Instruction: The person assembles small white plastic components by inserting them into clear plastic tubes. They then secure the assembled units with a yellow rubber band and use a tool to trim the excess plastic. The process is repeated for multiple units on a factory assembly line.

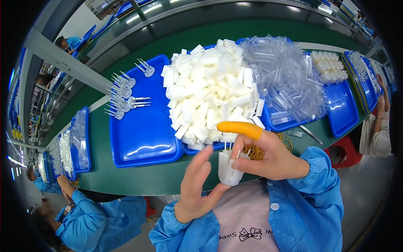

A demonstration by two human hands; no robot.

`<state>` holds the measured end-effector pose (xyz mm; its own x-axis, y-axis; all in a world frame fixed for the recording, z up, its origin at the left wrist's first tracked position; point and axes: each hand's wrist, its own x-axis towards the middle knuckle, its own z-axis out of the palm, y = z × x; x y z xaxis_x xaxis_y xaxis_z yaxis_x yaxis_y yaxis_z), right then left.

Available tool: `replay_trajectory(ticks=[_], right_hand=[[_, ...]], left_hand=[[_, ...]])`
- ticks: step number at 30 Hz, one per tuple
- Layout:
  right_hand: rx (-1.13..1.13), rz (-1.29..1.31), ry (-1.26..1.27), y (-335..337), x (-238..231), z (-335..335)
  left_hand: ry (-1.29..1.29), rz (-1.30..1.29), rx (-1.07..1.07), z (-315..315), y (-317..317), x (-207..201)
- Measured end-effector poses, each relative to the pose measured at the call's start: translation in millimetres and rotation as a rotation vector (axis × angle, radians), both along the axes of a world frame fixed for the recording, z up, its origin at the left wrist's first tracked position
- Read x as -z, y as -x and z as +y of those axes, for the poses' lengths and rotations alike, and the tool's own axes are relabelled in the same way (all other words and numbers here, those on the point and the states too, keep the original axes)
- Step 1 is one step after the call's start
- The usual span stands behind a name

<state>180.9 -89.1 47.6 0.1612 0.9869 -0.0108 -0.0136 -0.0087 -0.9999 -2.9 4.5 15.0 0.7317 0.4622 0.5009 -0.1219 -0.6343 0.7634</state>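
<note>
In front of my chest, my right hand (268,157) pinches a white pronged part (230,170) between thumb and a finger. The part looks like a cluster of upright white pieces, with thin prongs rising from its top. A yellow finger cot (240,128) covers my raised index finger. My left hand (195,185) is open beside the part, fingers stretched upward; its thumb reaches to the part's underside, and whether it bears weight I cannot tell. Just beyond is a big heap of white foam-like blocks (210,92).
To the left, a blue tray (145,147) carries several white pronged pieces (121,92). Clear plastic tubes (285,80) fill another tray at right. Rubber bands (254,152) and metal tweezers (311,134) lie on the green table (100,178). A co-worker (100,218) sits at left.
</note>
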Motion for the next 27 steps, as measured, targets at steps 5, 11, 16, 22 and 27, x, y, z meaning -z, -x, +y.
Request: replay_trajectory(ticks=[5, 11, 16, 22, 27], right_hand=[[-0.077, -0.022, 0.035, -5.1, 6.7, -4.1], [-0.058, -0.033, 0.049, -8.5, 7.6, -15.3], [0.125, -0.349, -0.078, -1.5, 9.9, -32.2], [0.667, -1.032, -0.060, -38.5, 30.2, -87.4], [0.761, -1.317, 0.330, -62.9, 66.5, -120.8]], left_hand=[[0.030, 0.160, 0.270, 9.9, 0.6, 8.8], [0.216, 0.168, 0.210, -2.1, 1.1, 12.6], [0.852, 0.111, 0.223, -20.1, -4.2, 26.0], [1.097, -0.041, 0.112, -15.8, -7.9, 28.8], [1.122, 0.013, 0.103, -15.2, -13.4, 31.7]])
